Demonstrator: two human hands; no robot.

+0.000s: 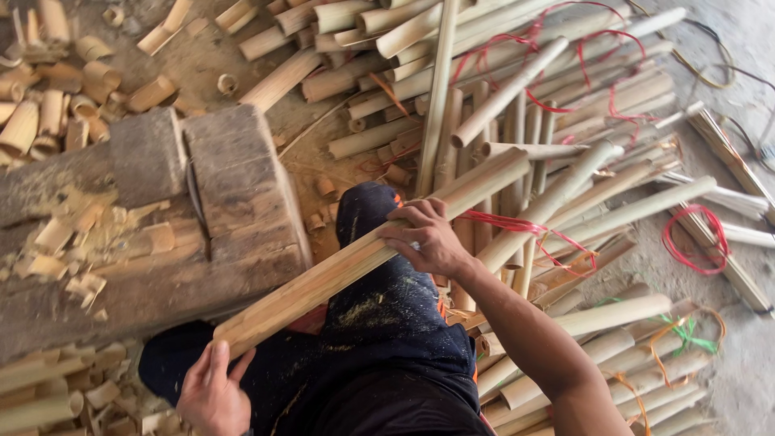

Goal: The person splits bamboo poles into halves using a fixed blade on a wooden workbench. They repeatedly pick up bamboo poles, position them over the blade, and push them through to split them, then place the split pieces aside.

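Two hands, left hand (211, 396) and right hand (425, 236), on one bamboo bundle (355, 262).

My bundle (371, 258) lies across my knee (379, 282), right of the block (202, 210); poles (565, 161) pile right of it.

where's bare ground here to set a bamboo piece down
Bare floor at the far right edge, past the red cord loop. The wooden block has bare top. Crowded: the bamboo pole pile and offcuts.
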